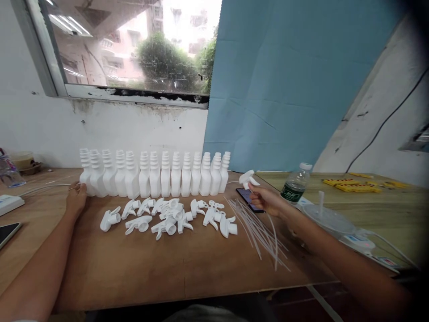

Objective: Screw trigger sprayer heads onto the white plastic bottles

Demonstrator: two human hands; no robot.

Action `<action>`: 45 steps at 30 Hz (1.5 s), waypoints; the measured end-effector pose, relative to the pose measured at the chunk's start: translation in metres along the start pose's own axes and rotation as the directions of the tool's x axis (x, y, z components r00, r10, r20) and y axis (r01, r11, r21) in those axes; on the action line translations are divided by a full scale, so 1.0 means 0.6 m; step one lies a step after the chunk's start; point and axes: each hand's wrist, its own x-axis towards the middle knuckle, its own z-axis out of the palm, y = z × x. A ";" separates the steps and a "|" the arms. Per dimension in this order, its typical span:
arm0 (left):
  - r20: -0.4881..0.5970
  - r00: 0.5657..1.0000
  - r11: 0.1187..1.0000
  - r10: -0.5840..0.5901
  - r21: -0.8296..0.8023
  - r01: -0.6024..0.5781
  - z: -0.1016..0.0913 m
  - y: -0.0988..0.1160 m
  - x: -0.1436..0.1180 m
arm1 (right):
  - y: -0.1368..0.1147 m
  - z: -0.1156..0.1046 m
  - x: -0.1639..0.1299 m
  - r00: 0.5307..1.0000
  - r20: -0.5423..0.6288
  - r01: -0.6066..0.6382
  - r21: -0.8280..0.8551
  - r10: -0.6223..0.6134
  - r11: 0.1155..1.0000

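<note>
Holding a trigger sprayer [248,178] upright, right hand [268,201], nozzle pointing right.

Our left hand [76,199] reaches far forward, fingers loosely curled — our right hand [266,200] lifted, fingertips pinched shut.

The phone [7,232] is cut off by the left edge. A second phone [247,199] lies partly hidden behind the right hand [268,200]. The water bottle [295,184] label is too small to read.
</note>
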 end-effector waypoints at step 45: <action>0.743 0.638 0.290 0.202 -0.668 0.686 0.118 0.341 -0.261 | 0.010 0.254 -0.090 0.493 0.309 0.815 0.164 -0.814 0.556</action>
